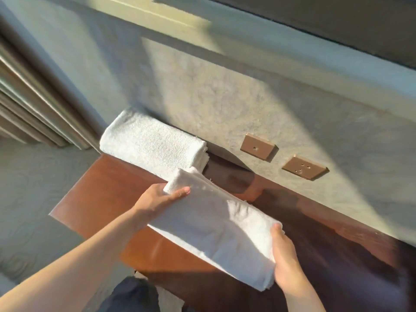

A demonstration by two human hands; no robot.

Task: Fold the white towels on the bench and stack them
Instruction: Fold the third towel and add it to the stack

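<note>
A folded white towel (216, 226) is held above the brown wooden bench (96, 199). My left hand (157, 199) grips its far left end with the thumb on top. My right hand (286, 257) grips its near right end. A second folded white towel (153, 143) lies at the bench's far left corner against the wall, just beyond the held one.
A grey textured wall (225, 104) runs behind the bench and carries two brass socket plates (257, 146) (304, 167). Curtain folds (33, 97) hang at the left. Grey patterned carpet (29, 188) lies left of the bench. Dark clothing (132, 296) shows at the bottom.
</note>
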